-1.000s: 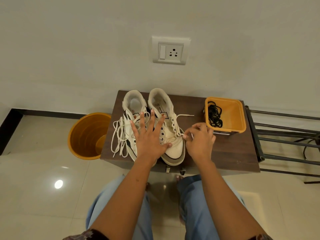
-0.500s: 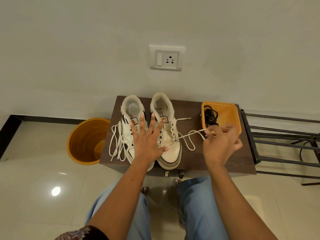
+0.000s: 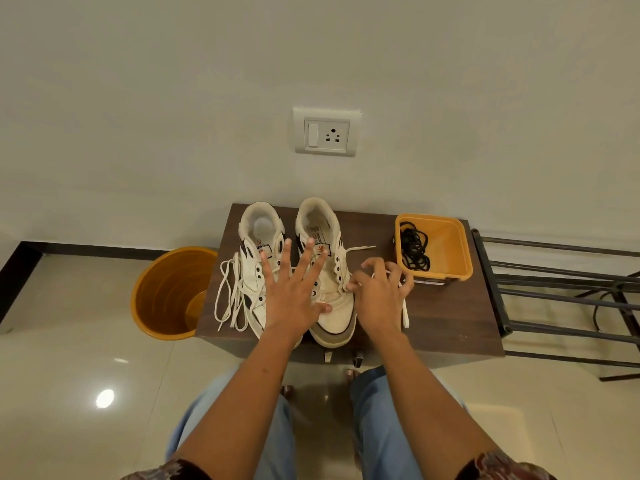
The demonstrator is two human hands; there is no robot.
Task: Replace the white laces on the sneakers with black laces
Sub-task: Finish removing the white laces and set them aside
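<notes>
The right hand (image 3: 381, 292) pinched the white lace (image 3: 404, 311) beside the right sneaker (image 3: 332, 306) at frame centre; the left hand (image 3: 294, 289) pressed flat, fingers spread, across both shoes. Limp and light, the lace likely pulls best gripped near an eyelet. Black laces (image 3: 414, 245) lay in the tub (image 3: 460, 251), centre right.

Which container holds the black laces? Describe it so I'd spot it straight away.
Start at the dark wooden table against the wall, below the wall socket. On the table's right end, beside the right sneaker, sits a small square orange tub with the black laces coiled inside. The bigger round orange bucket stands on the floor left of the table.
</notes>
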